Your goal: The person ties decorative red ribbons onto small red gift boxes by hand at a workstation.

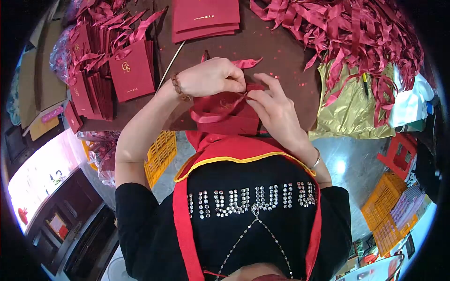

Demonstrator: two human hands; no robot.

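Note:
A small dark red paper gift bag point(228, 125) with a gold logo lies at the table's near edge, close to my apron. My left hand point(213, 77), with a beaded bracelet at the wrist, is closed over the bag's top, its fingers curled in a pinch on a red ribbon point(213, 118). My right hand point(277, 112) pinches the same ribbon between thumb and forefinger, right beside the left fingertips. One part of the ribbon loops across the bag's front. Another ribbon end point(247, 62) sticks out beyond my left hand. The exact crossing of the ribbon is hidden by my fingers.
Flat red bags point(206, 16) lie stacked at the far edge. Bags with ribbons point(133, 70) stand at left. A heap of loose ribbons point(351, 33) covers the right, over gold wrapping point(344, 110) with a yellow-and-black tool point(365, 84). Orange crates point(382, 210) stand below.

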